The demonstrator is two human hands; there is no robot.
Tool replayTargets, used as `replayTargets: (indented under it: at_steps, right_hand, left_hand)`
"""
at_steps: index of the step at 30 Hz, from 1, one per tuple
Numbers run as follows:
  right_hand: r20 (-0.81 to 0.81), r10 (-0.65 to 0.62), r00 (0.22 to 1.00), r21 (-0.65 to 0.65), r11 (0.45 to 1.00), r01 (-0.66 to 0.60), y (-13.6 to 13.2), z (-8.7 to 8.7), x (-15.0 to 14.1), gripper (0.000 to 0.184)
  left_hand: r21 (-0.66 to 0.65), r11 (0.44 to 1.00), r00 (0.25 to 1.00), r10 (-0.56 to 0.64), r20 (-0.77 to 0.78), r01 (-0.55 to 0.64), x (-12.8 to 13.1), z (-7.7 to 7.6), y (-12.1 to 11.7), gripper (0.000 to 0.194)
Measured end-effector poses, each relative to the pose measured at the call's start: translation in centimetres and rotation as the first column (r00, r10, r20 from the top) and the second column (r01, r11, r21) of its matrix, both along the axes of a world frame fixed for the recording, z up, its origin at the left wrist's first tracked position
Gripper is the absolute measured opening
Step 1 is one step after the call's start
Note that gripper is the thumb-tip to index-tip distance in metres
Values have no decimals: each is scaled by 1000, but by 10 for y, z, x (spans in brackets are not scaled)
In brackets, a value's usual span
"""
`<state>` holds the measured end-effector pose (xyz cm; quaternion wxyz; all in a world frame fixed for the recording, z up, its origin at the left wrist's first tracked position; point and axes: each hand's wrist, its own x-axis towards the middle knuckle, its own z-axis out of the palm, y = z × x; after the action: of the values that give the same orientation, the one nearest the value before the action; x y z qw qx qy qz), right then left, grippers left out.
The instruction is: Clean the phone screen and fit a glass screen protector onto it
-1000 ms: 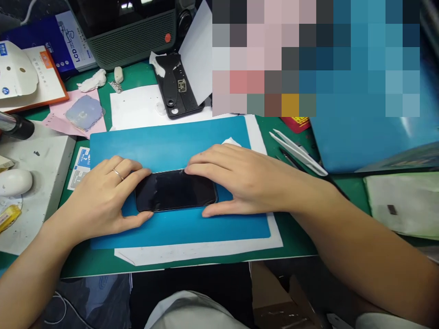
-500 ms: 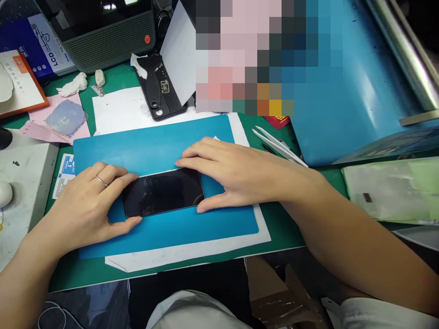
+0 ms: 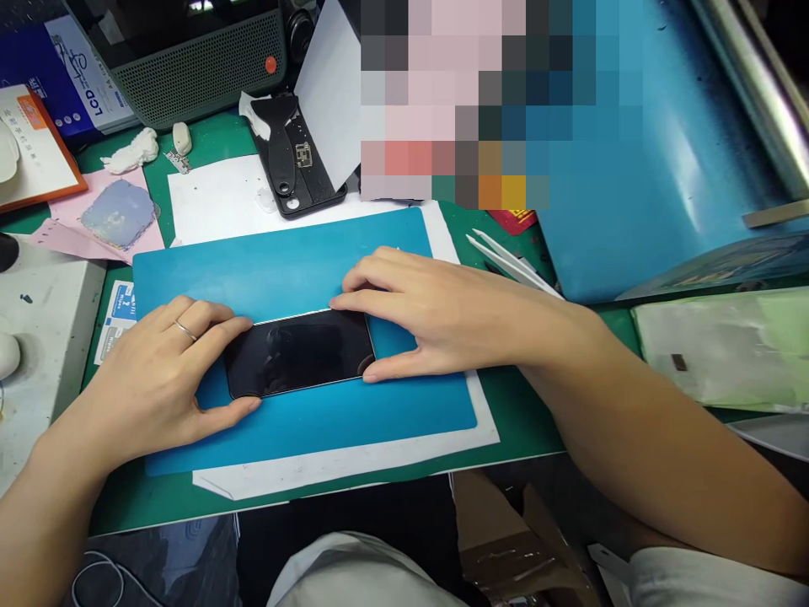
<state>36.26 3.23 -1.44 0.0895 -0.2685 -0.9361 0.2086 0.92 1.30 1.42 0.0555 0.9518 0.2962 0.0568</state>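
Observation:
A smartphone (image 3: 300, 354) with a dark, glossy screen lies face up on a blue mat (image 3: 316, 430), its long side running left to right. My left hand (image 3: 168, 371) grips its left end, thumb on the near edge and index finger on the far edge; a ring is on one finger. At the right end, my right hand (image 3: 404, 308) holds the phone the same way, fingertips at the far edge and thumb at the near corner. White paper (image 3: 379, 459) sticks out from under the mat.
Behind the mat lies a black phone case or back plate (image 3: 307, 169). White tweezers (image 3: 511, 261) are to the right, near a pale green packet (image 3: 714, 350). A grey-green device (image 3: 202, 80) stands at the back. On pink paper (image 3: 63, 211) sits a bluish lump (image 3: 119, 213).
The view has swung to the right, so everything sits further left. My right thumb has come in to the phone's near right corner. In the last half second almost nothing has moved.

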Motion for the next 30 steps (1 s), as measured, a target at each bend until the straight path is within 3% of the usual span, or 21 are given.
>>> replayTargets:
  at_steps: [14,19,30]
  right_hand:
    - [-3,6,1000,-29,1000,-6,0,-1,0,67]
    - [-5,3,1000,-28,1000,-3,0,0,1,65]
    - [-4,11,1000,-51,999,-11,1,2,0,62]
  left_hand:
    - [26,999,999,-22,-44,23,1,1,0,54]
    - [-4,1000,991,-12,-134,11,1,7,-1,52]
    - [5,1000,994,-27,-104,27,1,6,-1,53]
